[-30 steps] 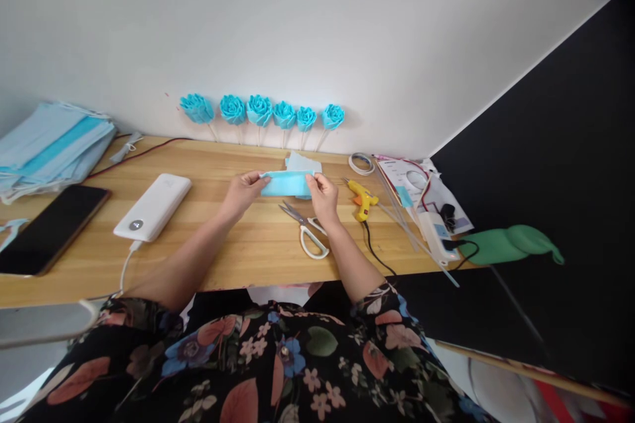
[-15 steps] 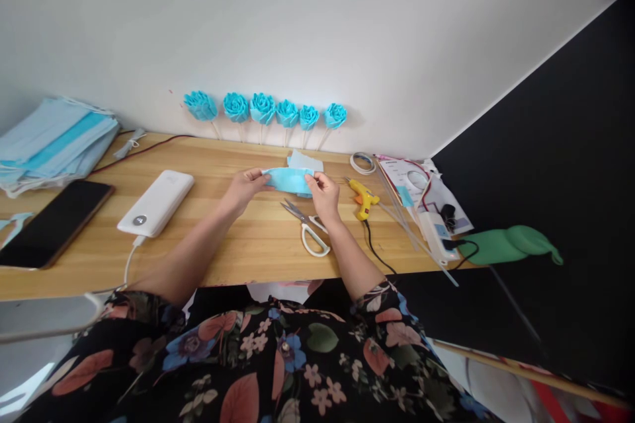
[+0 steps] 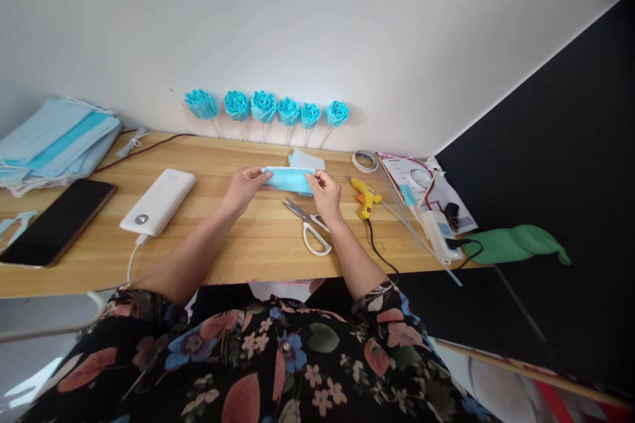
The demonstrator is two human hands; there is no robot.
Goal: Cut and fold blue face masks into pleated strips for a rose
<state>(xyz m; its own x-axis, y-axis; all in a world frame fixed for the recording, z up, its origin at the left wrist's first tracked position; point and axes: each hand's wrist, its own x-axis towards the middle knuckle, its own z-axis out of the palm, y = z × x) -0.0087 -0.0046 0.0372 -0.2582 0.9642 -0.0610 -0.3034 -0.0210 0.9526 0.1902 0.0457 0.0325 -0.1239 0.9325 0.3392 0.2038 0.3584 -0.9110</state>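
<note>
Stretched between my hands is a light blue strip of face-mask fabric (image 3: 289, 180), with a white band along its top edge. My left hand (image 3: 245, 186) pinches its left end between thumb and fingers. At the right end, my right hand (image 3: 325, 193) grips it the same way. Scissors with white handles (image 3: 316, 239) lie on the table just below the strip, blades partly apart, one handle partly behind my right wrist. Behind the strip rest more pieces of blue and white fabric (image 3: 306, 160).
Several blue fabric roses (image 3: 262, 106) on sticks lean against the wall. A yellow glue gun (image 3: 366, 197), tape roll (image 3: 364, 162) and power strip (image 3: 440, 238) lie right. A white power bank (image 3: 159, 202), phone (image 3: 58, 221) and mask stack (image 3: 59, 139) lie left.
The strip's top edge, curved before, is now straighter, with its white band showing more. Both hands keep hold of it in nearly the same place. The view has shifted slightly.
</note>
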